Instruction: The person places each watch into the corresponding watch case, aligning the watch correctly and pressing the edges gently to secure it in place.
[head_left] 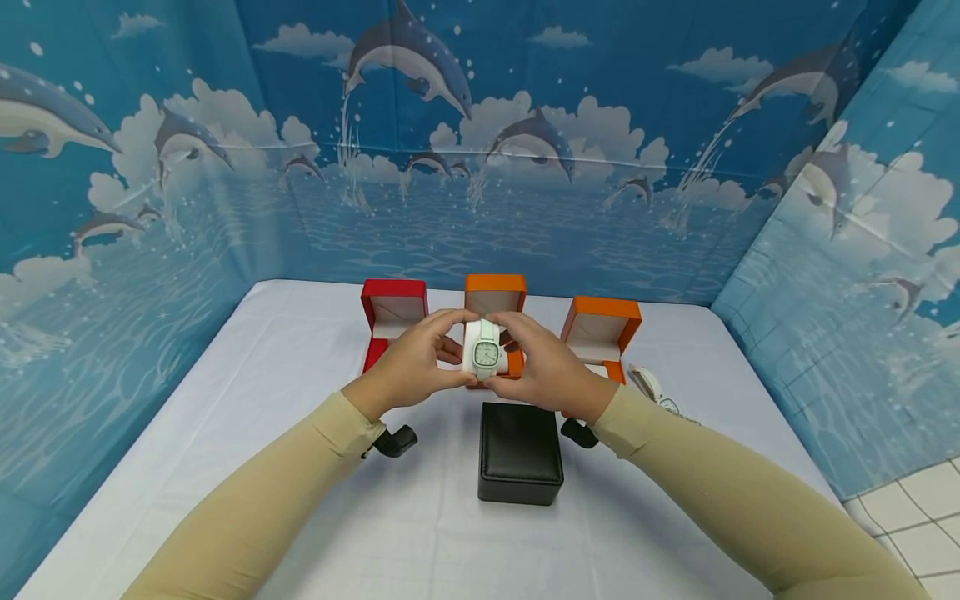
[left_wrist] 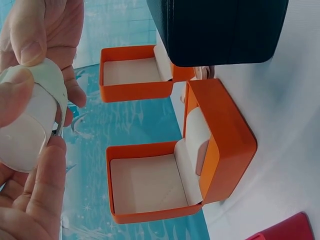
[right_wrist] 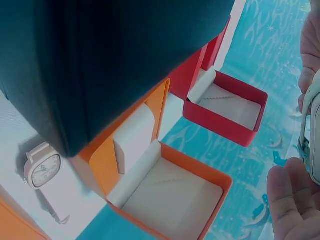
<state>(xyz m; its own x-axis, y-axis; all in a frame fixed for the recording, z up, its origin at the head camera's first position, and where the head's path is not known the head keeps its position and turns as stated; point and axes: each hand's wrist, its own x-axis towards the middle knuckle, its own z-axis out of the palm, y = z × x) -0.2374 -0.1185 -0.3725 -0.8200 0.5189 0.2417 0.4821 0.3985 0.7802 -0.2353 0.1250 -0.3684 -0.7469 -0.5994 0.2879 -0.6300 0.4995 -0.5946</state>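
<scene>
Between both hands, raised above the table, is a square-faced wristwatch (head_left: 486, 354) with a pale green strap. The strap goes round a white cushion (left_wrist: 22, 137). My left hand (head_left: 416, 358) grips the left side, its thumb at the lower edge and its fingertips at the top. On the other side, my right hand (head_left: 546, 367) holds it the same way. In the left wrist view, two thumbs press the pale strap (left_wrist: 52, 80) near the cushion's end. Behind the hands stands the open middle orange box (head_left: 495, 293), partly hidden by them.
An open red box (head_left: 393, 308) stands back left, another open orange box (head_left: 602, 329) to the right. Nearer me sits a closed black box (head_left: 520, 454). Loose watches (head_left: 652, 390) lie at the right; the right wrist view shows a square-faced watch (right_wrist: 45, 167) on the cloth.
</scene>
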